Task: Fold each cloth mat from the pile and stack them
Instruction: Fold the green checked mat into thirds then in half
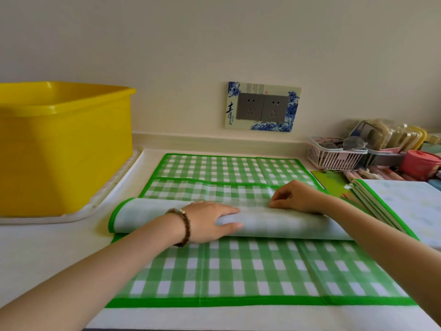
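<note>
Clamped with fingers of left hand (210,222) above, thumb beneath; pinched by curled fingertips of right hand (297,198): raised fold of green-and-white checked cloth mat (238,268), spread at centre. Stacked folded mats (405,206) at 3 o'clock.

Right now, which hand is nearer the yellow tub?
Left. The left hand grips the mat fold right of the yellow tub; the right hand pinches it farther right, beside the folded stack.
</note>
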Demonstrator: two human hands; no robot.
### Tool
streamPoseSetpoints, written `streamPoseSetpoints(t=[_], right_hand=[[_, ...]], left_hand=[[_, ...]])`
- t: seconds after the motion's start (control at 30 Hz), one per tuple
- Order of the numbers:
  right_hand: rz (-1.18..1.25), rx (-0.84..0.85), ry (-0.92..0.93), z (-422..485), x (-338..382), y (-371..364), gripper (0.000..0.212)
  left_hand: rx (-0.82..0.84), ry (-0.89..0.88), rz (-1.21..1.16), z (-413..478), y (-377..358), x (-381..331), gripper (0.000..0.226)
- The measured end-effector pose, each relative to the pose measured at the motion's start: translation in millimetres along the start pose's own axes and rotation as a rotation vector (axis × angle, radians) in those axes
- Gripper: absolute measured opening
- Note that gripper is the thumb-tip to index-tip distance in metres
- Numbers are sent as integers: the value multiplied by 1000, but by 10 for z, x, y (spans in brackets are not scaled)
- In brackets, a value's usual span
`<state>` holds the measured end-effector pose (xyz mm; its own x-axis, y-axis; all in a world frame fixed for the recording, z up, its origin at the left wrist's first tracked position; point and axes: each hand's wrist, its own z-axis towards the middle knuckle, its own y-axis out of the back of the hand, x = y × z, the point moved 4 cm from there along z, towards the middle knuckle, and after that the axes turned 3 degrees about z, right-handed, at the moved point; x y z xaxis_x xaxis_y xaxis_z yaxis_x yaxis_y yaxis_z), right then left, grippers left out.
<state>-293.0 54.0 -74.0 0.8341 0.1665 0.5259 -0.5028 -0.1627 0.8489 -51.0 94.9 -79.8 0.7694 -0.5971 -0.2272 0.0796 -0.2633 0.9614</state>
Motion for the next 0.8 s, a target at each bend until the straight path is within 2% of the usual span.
streamPoseSetpoints(t=[0.33,0.6,0.8], right_hand=[[-26,-328,-52,410,-141,-33,16],[-30,-433,-118,515,-220,-81,14],[-5,-445,-126,505,-228,-97,17]], left_hand=[[-78,50,101,389,-110,241,61],[-123,81,100,579,-98,394,59],[-152,80,120,600,-159,411,58]])
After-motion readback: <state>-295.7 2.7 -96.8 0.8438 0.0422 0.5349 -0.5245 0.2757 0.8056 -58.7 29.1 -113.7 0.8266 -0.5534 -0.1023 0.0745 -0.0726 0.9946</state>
